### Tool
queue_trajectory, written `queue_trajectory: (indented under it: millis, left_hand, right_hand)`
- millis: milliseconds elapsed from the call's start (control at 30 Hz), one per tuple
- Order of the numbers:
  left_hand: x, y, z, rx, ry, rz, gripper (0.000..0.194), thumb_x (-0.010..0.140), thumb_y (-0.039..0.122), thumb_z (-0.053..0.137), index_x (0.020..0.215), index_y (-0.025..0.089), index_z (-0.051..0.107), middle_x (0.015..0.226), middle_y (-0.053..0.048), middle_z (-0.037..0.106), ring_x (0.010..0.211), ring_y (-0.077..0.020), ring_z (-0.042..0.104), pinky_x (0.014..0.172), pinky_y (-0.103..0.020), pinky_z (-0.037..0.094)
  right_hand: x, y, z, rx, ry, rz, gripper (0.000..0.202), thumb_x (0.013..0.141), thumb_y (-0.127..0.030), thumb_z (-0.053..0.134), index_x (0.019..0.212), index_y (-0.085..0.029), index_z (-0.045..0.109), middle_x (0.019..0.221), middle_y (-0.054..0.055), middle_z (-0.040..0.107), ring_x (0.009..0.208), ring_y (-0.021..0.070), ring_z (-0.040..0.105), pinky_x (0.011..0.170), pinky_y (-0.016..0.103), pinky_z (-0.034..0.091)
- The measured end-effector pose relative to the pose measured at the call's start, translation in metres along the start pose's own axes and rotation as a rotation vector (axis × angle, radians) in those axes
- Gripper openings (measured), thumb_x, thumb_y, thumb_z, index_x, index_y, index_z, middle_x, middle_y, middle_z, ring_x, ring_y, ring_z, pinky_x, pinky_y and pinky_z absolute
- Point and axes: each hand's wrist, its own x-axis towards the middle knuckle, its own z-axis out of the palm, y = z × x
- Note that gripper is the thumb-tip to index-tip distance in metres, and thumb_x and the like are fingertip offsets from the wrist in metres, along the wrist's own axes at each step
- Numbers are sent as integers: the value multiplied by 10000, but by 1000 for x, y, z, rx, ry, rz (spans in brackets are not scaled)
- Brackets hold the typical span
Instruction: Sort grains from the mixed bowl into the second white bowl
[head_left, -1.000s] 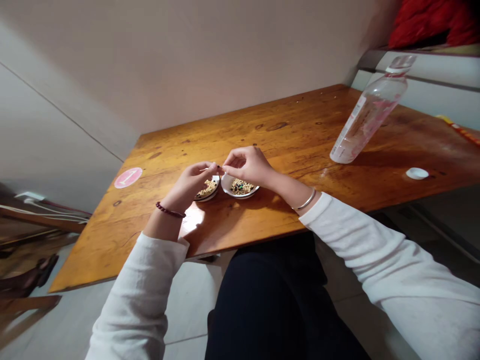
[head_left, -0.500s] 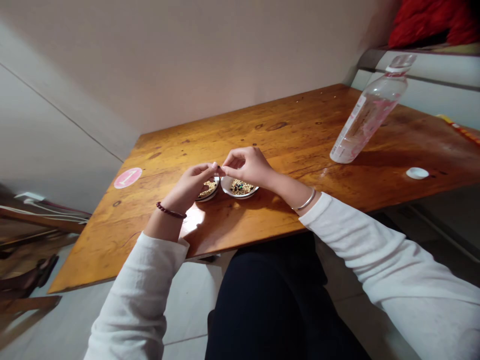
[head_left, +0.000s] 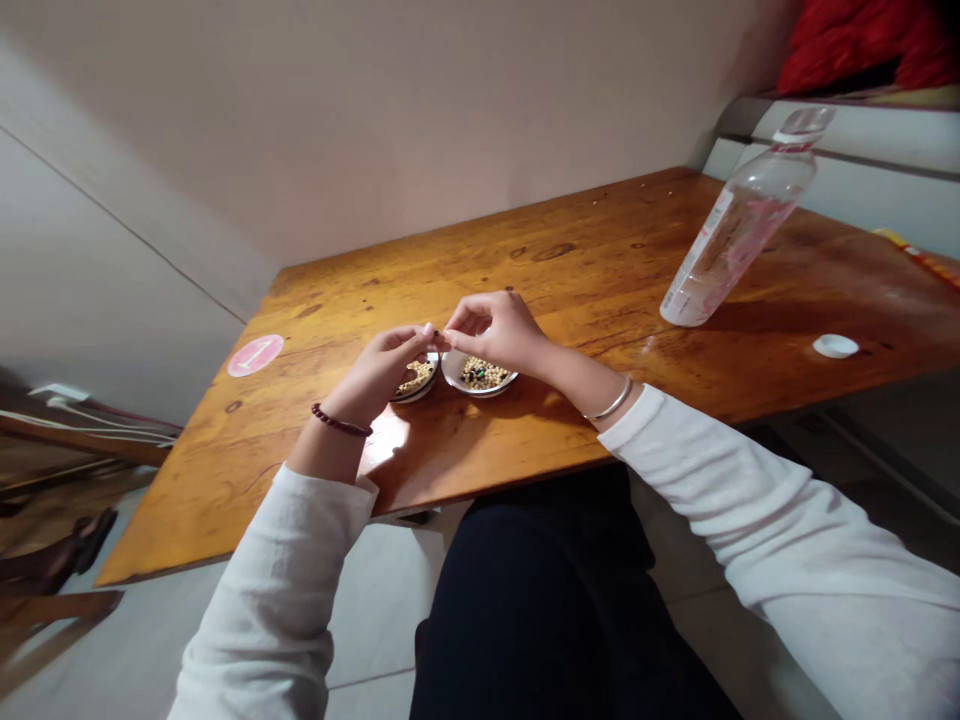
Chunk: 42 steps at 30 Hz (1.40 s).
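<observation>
My left hand [head_left: 386,365] is closed in a pinch, with a small dark bead [head_left: 436,333] showing at its thumb and fingertip. Close against it, the thumb and forefinger of my right hand [head_left: 499,330] are pinched together; what lies between them is too small to make out. Both hands hover above two small bowls. The right bowl [head_left: 451,376] contains pale bead-like pieces [head_left: 487,376] mixed with dark and green ones. Partly covered by my left hand, the left bowl [head_left: 417,398] contains similar pale pieces and a few dark ones.
On the wooden table [head_left: 337,300], a clear bottle [head_left: 739,235] stands to the right, near a white cap [head_left: 835,346]. A pink round sticker [head_left: 256,356] marks the left side. Behind the table is a wall [head_left: 450,120]. Red cloth [head_left: 862,45] lies at the upper right.
Barely anything differs. Both hands keep their pinched pose above the bowls, with only a very slight shift at the fingertips.
</observation>
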Motion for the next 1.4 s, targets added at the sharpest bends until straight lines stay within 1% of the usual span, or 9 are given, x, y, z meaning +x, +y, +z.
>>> queue_trajectory:
  millis: [133,333,600,767,867,1000,1167,1267,1400]
  left_hand:
    - [0,0,0,-1,-10,1,487,762,618,642,944,176,733,969,-74,698,713,-121,535,555,-213,358]
    - [-1,2,1,-1,11,-11,500,750,626,651,957,177,729,1009,-81,696,777,-141,566,576,-211,380]
    - [-3,4,2,6,9,-8,461,743,610,667,919,188,723,940,-60,708,684,-113,555,557,-216,382]
    - [-3,4,2,28,12,-3,435,732,592,689,917,199,714,946,-58,716,652,-100,556,559,-217,391]
    - [-2,7,4,42,58,37,464,692,587,728,913,179,713,940,-78,719,680,-122,575,587,-234,419]
    - [-3,11,7,51,141,97,474,646,577,764,842,150,692,897,-83,716,768,-166,609,660,-258,460]
    - [0,6,9,32,162,141,496,642,583,761,841,138,669,869,-88,714,808,-186,631,698,-266,472]
    - [4,1,8,67,204,201,495,661,588,740,854,136,676,869,-95,712,816,-195,637,700,-271,473]
    - [7,-1,5,210,265,317,404,738,535,691,837,143,695,868,-82,706,800,-175,621,720,-268,470]
  right_hand:
    - [0,-1,0,-11,-1,7,216,770,-354,684,792,-140,702,767,48,718,688,130,633,646,242,473]
    - [0,-1,-1,-22,-5,2,205,773,-340,683,788,-136,701,765,51,719,686,128,632,649,244,472]
    - [-1,-3,-1,-37,5,10,177,776,-321,684,786,-146,706,767,47,727,682,130,643,648,244,485]
    - [0,-1,-1,-38,-6,7,181,793,-328,682,824,-154,725,797,50,733,706,136,652,665,251,494]
    - [0,1,0,-23,2,-3,233,786,-360,701,900,-158,726,791,47,731,693,135,654,662,253,498]
    - [1,4,-1,-2,8,2,275,771,-362,726,954,-158,705,774,40,728,678,135,661,661,254,504]
    - [1,4,0,15,-30,48,274,760,-335,742,969,-165,696,801,43,735,717,146,683,690,267,526]
    - [0,5,2,41,-40,73,272,759,-297,741,996,-173,691,829,45,740,753,152,695,719,274,542]
    - [0,5,3,59,-36,87,265,777,-282,717,1021,-182,689,841,45,741,775,154,700,729,274,547]
